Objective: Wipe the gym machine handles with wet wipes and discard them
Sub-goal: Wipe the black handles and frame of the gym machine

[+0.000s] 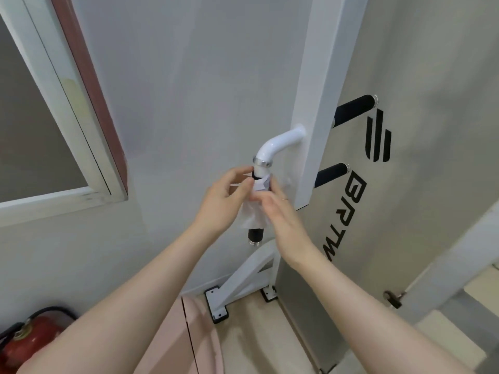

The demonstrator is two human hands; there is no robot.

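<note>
A white curved tube [278, 143] comes out of the machine's white upright [318, 109] and bends down into a black foam handle [255, 233] with chrome rings at both ends. A white wet wipe [252, 214] is wrapped round the upper and middle part of this handle. My left hand [224, 202] pinches the wipe's top edge from the left. My right hand [280, 211] presses the wipe against the handle from the right. Only the handle's lower black end shows below the wipe.
Two more black foam handles [353, 109] [330, 175] stick out to the right of the upright, in front of a grey panel with black lettering. A window frame [81, 125] is at the left, a red fire extinguisher [29, 344] at the bottom left, the machine's white base bracket [216, 306] below.
</note>
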